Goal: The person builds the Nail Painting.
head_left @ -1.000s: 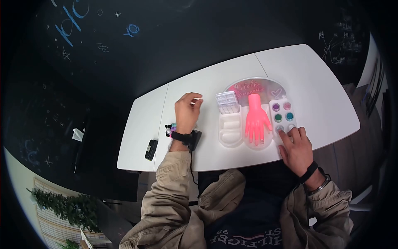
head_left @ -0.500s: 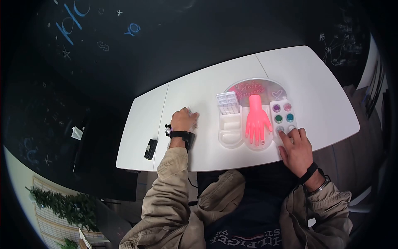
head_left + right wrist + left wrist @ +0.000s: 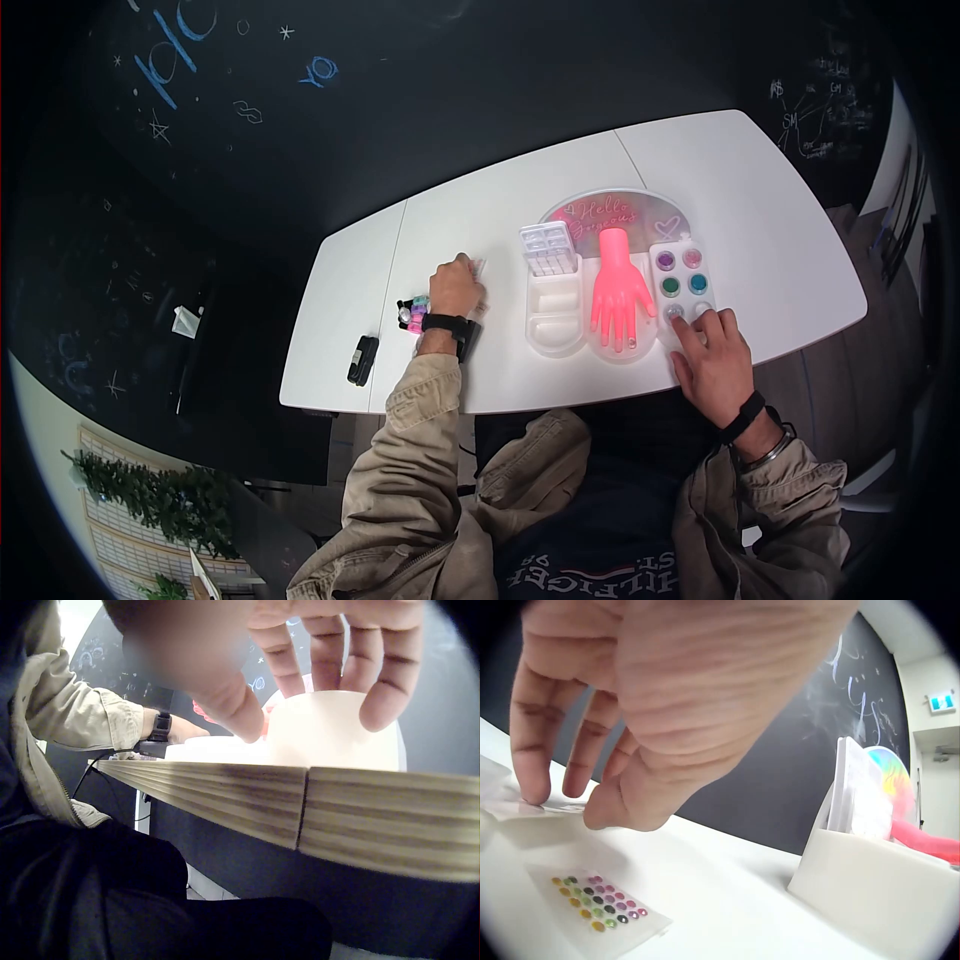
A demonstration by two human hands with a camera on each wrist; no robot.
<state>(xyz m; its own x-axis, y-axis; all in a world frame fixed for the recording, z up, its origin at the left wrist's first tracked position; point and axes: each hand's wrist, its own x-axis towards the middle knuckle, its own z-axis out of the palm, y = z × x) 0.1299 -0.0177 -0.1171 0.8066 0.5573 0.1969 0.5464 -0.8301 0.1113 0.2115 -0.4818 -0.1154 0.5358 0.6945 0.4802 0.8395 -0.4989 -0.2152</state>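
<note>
One change, head view: left hand [image 3: 457, 290] lowered to worktop [image 3: 350, 300], left of nail station [image 3: 556, 346]. Left wrist: fingertips now touch clear sheet [image 3: 521, 808], pinch indeterminable; gem-sticker sheet [image 3: 596, 904] lies near, accessible. Right wrist: right hand [image 3: 217, 652] rests, ungrasping, at station's front right corner.

Your right hand [image 3: 232, 652] hangs in from 12 o'clock, fingers [image 3: 390, 682] pointing down by a chunky rounded white wall [image 3: 319, 731] at 2, tho can't tell if they're touching it. Bit of a pink thing [image 3: 202, 712] at 11, past your thumb [image 3: 241, 718]. Your left sleeve [image 3: 86, 716] comes in from 10 with a black wristband [image 3: 160, 726], striped desk [image 3: 225, 793] edge runs from 9 to about 4, dark trousers [image 3: 142, 889] down at 7.
</note>
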